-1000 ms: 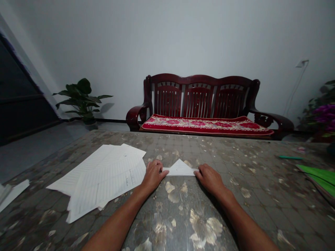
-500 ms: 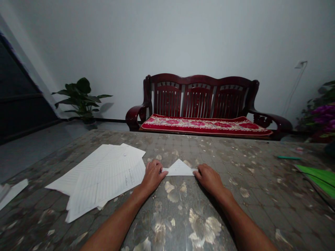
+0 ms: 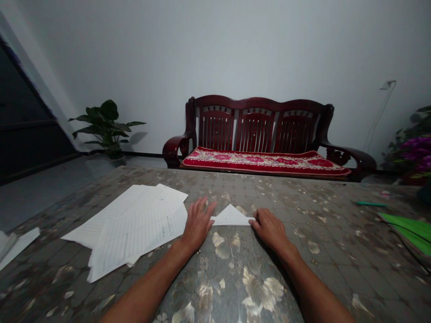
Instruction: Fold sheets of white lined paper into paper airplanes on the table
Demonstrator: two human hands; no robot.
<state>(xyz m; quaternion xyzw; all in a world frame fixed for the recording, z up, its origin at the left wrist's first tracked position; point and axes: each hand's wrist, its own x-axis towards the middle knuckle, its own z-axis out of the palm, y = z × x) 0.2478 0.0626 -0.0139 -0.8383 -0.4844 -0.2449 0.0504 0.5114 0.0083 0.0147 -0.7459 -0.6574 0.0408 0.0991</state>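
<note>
A folded sheet of white paper (image 3: 230, 218) lies on the patterned table, with a triangular peak pointing away from me and a straight strip along its near edge. At its left end is my left hand (image 3: 198, 223), fingers stretched and apart, slightly blurred, the thumb close to or touching the paper's end. My right hand (image 3: 268, 225) pinches the right end of the strip between thumb and curled fingers. Left of my left hand, several lined sheets (image 3: 134, 224) with some handwriting lie loosely overlapped.
The table (image 3: 323, 278) has a grey floral covering. More white paper (image 3: 20, 246) lies at the far left. On the right are a green pen (image 3: 370, 204) and a bright green sheet (image 3: 411, 231) with a dark cord over it. Beyond stands a red wooden bench (image 3: 256, 125).
My left hand has opened, its fingers lifting and spreading from the paper's left end. My right hand keeps its pinch, and the folded paper stays nearly in place.
</note>
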